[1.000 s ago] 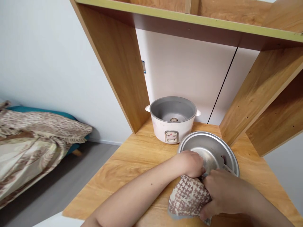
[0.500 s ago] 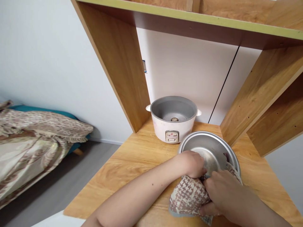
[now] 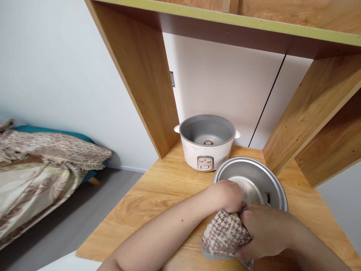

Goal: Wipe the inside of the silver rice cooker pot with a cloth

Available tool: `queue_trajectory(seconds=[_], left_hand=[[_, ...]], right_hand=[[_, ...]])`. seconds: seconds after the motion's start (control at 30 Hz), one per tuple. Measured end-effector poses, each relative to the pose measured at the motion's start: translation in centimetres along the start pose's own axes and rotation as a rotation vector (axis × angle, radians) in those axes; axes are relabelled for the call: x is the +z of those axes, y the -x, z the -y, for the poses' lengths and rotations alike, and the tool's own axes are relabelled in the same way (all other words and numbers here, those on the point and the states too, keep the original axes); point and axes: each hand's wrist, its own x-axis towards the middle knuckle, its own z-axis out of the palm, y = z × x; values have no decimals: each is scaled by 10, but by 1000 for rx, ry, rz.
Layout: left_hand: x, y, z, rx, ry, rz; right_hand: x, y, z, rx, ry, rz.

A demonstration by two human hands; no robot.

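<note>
My left hand [image 3: 227,195] grips the near rim of a metal inner pot [image 3: 254,180] that stands on the wooden tabletop [image 3: 158,192]. My right hand [image 3: 266,231] is closed on a brown-and-white houndstooth cloth [image 3: 224,235], pressed against the pot's near side. Behind the pot stands a white rice cooker body [image 3: 207,141], open and with no pot in it.
A wooden shelf unit frames the tabletop, with an upright panel [image 3: 143,79] on the left, slanted panels [image 3: 310,109] on the right and a shelf board [image 3: 225,22] overhead. A bed with a patterned blanket [image 3: 42,169] lies at the far left over grey floor.
My right hand has shifted slightly with the cloth along the pot's near rim, out to the right and back. The left hand and pot have stayed put.
</note>
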Motion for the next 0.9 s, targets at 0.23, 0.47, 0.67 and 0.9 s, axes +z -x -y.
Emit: queue_trajectory(seconds=[0.23,0.47,0.67,0.9], left_hand=[[-2,1,0,-6,13,20],[-3,2,-2,-13,23,27],[0,-1,0,-17,4,18],[1,-2,1,-9,-13,16]], right_hand=[[3,5,13,107,136,-37],[5,2,26,250,293,7],[-1,3,7,86,46,16],[0,4,7,53,72,-47]])
